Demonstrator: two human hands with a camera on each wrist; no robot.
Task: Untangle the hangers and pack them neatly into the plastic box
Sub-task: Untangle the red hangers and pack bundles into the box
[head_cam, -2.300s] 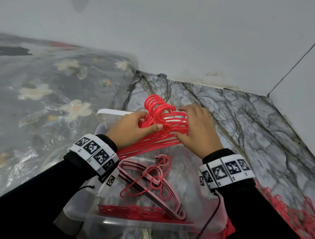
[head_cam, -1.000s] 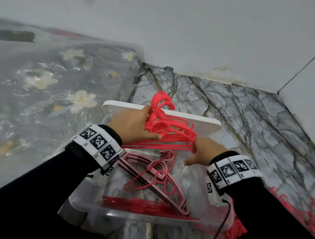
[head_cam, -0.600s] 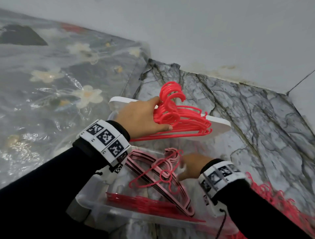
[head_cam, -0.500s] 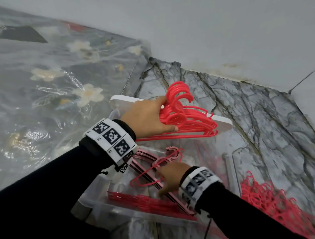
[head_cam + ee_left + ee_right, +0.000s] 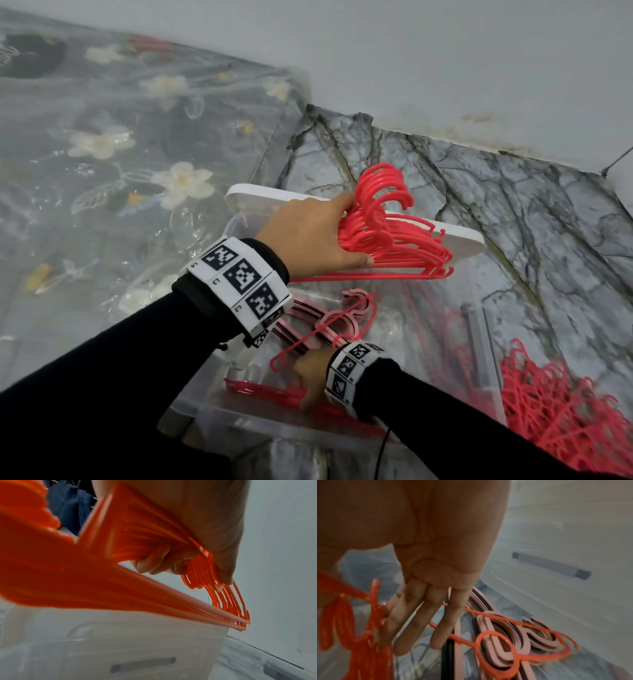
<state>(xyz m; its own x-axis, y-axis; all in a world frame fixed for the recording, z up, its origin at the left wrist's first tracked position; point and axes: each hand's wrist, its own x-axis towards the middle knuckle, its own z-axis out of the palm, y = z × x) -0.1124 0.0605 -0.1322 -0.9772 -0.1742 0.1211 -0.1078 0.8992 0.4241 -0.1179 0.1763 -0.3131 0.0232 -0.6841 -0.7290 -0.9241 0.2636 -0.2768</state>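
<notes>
Bundle of red hangers (image 5: pixel 394 240): thin moulded plastic, smooth, slightly glossy. Pink hangers (image 5: pixel 501 647) in box: thicker plastic, matt, with black strips. Plastic box (image 5: pixel 219 407): translucent, smooth walls, faintly cloudy. Lid (image 5: pixel 253 202): opaque white plastic, matt. Floor (image 5: pixel 513 212): grey veined marble look, polished. Clear plastic sheet (image 5: pixel 102 192): glossy, wrinkled, over flowered cloth. Wall (image 5: pixel 445 68): matt paint, stained near floor.

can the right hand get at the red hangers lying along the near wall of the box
Probably yes. The right hand is already down inside the plastic box, its straight fingers reaching the flat red hangers at the near wall. Nothing covers them; the left hand holds its bundle well above.
</notes>
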